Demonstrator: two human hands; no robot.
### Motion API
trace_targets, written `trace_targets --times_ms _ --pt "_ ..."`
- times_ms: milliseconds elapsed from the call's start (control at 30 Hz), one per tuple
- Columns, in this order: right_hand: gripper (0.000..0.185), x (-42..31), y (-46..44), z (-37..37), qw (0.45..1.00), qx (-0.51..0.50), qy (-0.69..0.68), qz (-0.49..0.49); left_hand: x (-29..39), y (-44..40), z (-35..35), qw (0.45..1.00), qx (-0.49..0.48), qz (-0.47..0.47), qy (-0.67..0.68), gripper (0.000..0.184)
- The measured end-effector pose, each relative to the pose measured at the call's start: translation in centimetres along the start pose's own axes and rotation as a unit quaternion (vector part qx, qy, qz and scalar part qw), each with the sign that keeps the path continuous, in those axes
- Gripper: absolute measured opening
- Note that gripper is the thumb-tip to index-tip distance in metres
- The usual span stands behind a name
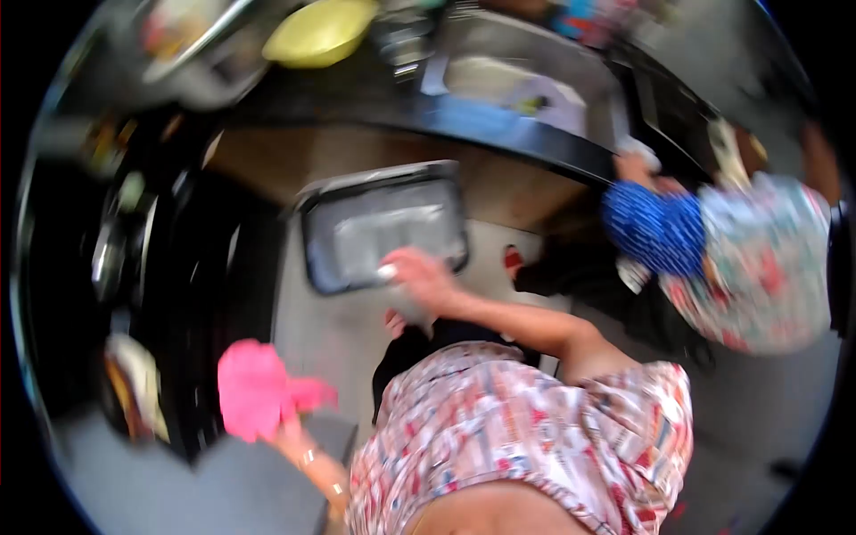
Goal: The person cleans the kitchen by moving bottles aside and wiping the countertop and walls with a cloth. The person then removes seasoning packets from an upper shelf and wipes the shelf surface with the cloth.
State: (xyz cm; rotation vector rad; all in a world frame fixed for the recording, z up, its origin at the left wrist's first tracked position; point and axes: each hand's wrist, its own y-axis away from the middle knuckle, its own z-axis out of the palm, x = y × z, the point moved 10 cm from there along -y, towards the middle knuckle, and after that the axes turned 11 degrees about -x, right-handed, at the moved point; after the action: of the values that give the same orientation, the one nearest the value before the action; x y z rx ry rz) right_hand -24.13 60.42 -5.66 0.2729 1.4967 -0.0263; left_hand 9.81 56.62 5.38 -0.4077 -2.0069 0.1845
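A bright pink cloth covers most of my left hand, which is closed around it at the lower left, beside the black appliance. My right hand is in front of a dark-rimmed, rectangular metal tray; its fingers are curled and smeared by motion. A small white thing shows at those fingertips, too blurred to name. Whether the right hand touches the tray, I cannot tell. What bears the tray is also unclear.
Along the top runs a dark counter with a steel sink and a yellow bowl. At the right, another person stands by the counter. On the left is a black appliance, possibly a stove.
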Motion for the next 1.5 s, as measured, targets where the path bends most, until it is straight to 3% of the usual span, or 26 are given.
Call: trace_targets --times_ms 67,167,300,400,433,467,600,833,933,1000,1067,1133,1200,1367,1467,1500 --pt "0.019 -1.8 0.1 2.8 0.999 -0.03 0.022 -0.038 -3.0 0.1 -0.4 0.991 -0.037 -0.1 0.084 0.034" --pt "0.019 -6.2 0.8 6.4 0.988 -0.063 0.06 -0.125 -5.9 -1.1 -0.3 0.963 -0.143 -0.175 0.148 0.034" --pt "0.018 -10.3 -2.3 6.7 0.986 0.022 0.098 -0.131 -10.2 -3.1 -0.6 0.924 -0.24 -0.228 0.192 0.034" --pt "0.018 -11.4 -6.0 6.2 0.972 0.12 0.126 -0.159 -13.1 -4.2 0.7 0.895 -0.313 -0.234 0.216 0.034" --pt "0.018 -11.1 -1.5 1.0 0.973 0.119 0.089 -0.175 -8.4 -0.4 2.1 0.903 -0.311 -0.221 0.199 0.035" --pt "0.018 -10.8 -1.3 -0.2 0.972 0.143 0.09 -0.165 -8.9 0.0 2.7 0.896 -0.325 -0.221 0.205 0.035" --pt "0.02 -12.8 -4.4 0.5 0.937 0.242 0.164 -0.189 -12.6 -3.7 3.0 0.858 -0.4 -0.226 0.229 0.035" --pt "0.025 -14.5 -7.3 -2.5 0.882 0.314 0.279 -0.212 -15.0 -8.8 6.2 0.804 -0.504 -0.217 0.227 0.036" --pt "0.033 -14.1 -10.9 -5.6 0.824 0.334 0.417 -0.189 -15.4 -10.1 7.5 0.792 -0.526 -0.222 0.215 0.037" --pt "0.04 -12.9 -14.4 -8.2 0.83 0.311 0.44 -0.143 -15.9 -11.4 7.9 0.787 -0.535 -0.229 0.203 0.037" --pt "0.047 -12.4 -16.6 -9.9 0.753 0.356 0.543 -0.111 -16.4 -12.6 8.2 0.783 -0.543 -0.236 0.191 0.038" --pt "0.051 -10.8 -18.6 -11.5 0.76 0.339 0.551 -0.057 -16.8 -13.7 8.4 0.776 -0.556 -0.238 0.181 0.038" --pt "0.053 -9.2 -19.8 -12.4 0.72 0.333 0.609 0.006 -16.7 -14.8 9.4 0.766 -0.572 -0.234 0.178 0.039" --pt "0.054 -4.8 -21.7 -13.5 0.764 0.258 0.58 0.111 -16.2 -16.6 12.2 0.742 -0.604 -0.219 0.191 0.04" --pt "0.054 -4.3 -21.2 -13.1 0.772 0.273 0.563 0.111 -16.2 -17.8 12.5 0.726 -0.625 -0.212 0.193 0.041" --pt "0.061 -3.7 -21.5 -13.2 0.795 0.246 0.537 0.138 -16.2 -18.3 12.6 0.722 -0.63 -0.21 0.195 0.041"
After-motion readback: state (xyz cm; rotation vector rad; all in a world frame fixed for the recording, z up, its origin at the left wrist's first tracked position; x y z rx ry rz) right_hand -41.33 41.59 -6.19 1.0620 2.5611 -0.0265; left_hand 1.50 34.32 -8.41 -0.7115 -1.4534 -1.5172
